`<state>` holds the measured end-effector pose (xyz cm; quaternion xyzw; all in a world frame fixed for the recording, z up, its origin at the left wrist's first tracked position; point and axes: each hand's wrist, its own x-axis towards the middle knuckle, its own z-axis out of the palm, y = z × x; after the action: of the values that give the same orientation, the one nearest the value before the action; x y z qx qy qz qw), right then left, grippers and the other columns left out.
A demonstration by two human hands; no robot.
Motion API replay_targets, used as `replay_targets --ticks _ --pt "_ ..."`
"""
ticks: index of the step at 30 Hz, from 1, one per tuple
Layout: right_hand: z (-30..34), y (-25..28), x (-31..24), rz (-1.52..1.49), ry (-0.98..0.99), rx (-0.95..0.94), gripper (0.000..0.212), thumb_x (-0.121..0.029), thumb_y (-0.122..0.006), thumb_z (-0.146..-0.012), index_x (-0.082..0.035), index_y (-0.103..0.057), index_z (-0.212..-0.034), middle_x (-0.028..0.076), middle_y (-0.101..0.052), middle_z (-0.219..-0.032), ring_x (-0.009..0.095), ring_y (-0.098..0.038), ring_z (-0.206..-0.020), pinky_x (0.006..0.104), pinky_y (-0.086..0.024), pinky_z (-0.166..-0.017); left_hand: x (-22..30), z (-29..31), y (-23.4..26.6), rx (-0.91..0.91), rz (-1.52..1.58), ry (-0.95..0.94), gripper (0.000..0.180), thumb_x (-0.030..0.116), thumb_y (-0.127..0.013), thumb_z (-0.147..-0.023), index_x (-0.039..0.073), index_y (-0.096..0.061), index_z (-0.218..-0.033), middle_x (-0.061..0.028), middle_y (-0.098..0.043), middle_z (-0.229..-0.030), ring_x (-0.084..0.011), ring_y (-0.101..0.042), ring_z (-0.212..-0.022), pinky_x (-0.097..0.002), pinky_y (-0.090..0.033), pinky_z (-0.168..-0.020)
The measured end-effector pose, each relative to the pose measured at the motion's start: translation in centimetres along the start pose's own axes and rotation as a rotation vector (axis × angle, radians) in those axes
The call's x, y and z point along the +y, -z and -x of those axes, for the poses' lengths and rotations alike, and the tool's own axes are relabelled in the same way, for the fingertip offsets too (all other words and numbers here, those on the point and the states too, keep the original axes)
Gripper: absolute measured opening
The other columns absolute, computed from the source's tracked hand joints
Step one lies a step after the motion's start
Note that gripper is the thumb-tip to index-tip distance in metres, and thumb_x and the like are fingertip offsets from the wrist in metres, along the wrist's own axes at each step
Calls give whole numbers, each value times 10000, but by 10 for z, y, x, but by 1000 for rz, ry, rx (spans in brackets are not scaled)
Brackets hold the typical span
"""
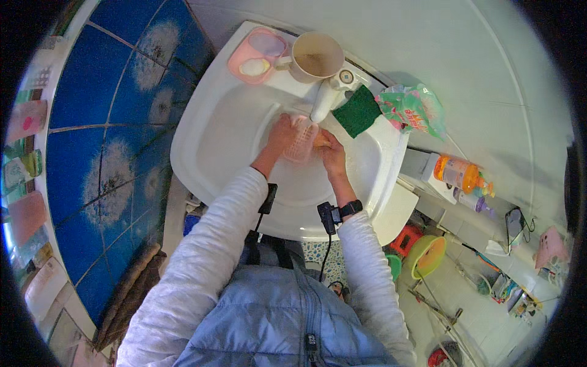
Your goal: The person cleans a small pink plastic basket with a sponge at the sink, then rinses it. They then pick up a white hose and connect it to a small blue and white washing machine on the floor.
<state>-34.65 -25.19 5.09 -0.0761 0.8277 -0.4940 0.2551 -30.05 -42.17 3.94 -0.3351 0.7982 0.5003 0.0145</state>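
Both hands are inside a white washbasin (191, 144), below the white tap (325, 101). A pale pink slotted dish (301, 142), tilted and see-through in parts, is held between them under the spout. My left hand (282, 135) grips its left side, fingers closed round the edge. At its right side my right hand (334, 156) is closed on a small orange thing (320, 140) pressed against the dish; its kind is too hidden to tell. A dark green scouring pad (356, 112) lies on the basin's rim, right of the tap.
On the back rim stand a pink soap dish (235, 59) with white soap (254, 67) and a cream mug (317, 55). A green and pink plastic packet (414, 109) sits at the right corner. Farther right are an orange bottle (455, 173) and a yellow-green basin (427, 255). Blue tiles (79, 177) line the left.
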Motion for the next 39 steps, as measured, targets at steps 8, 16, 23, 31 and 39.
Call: replay_targets --ticks 8,16,23,31,39 --pt "28 21 -32 -482 -282 44 335 -141 -562 -933 -30 -551 -1249 38 -619 -1078 108 -581 -913 265 -483 -807 10 6 33 -287 895 93 246 232 -581 -947 87 -528 -1139 -26 -633 -957 -119 -631 -814 -284 -539 -715" --pt "25 3 -59 -477 -387 -83 351 -238 -574 -949 -22 -559 -1226 42 -616 -1067 114 -596 -895 262 -497 -764 13 17 71 -256 791 264 264 268 -515 -978 85 -499 -1169 -50 -634 -998 -157 -647 -868 -314 -549 -761" --pt "12 -55 -66 125 181 -136 439 -328 -646 -884 13 -545 -1141 148 -644 -1020 239 -639 -902 350 -512 -759 6 27 60 -200 1139 370 329 319 -488 -987 70 -497 -1202 -63 -599 -1130 -177 -601 -1023 -337 -534 -829" --pt "16 -26 -92 477 -67 -292 449 -429 -605 -859 -3 -583 -999 190 -645 -999 396 -615 -893 463 -495 -772 6 28 51 -138 1211 279 316 280 -483 -989 66 -507 -1221 -79 -586 -1172 -192 -603 -1028 -347 -518 -871" --pt "7 -22 -61 880 324 -31 386 -355 -658 -810 -29 -592 -1007 182 -647 -944 376 -616 -873 454 -505 -727 9 27 36 -202 1004 137 319 115 -563 -907 33 -504 -1209 -107 -591 -1164 -215 -617 -995 -364 -519 -861"
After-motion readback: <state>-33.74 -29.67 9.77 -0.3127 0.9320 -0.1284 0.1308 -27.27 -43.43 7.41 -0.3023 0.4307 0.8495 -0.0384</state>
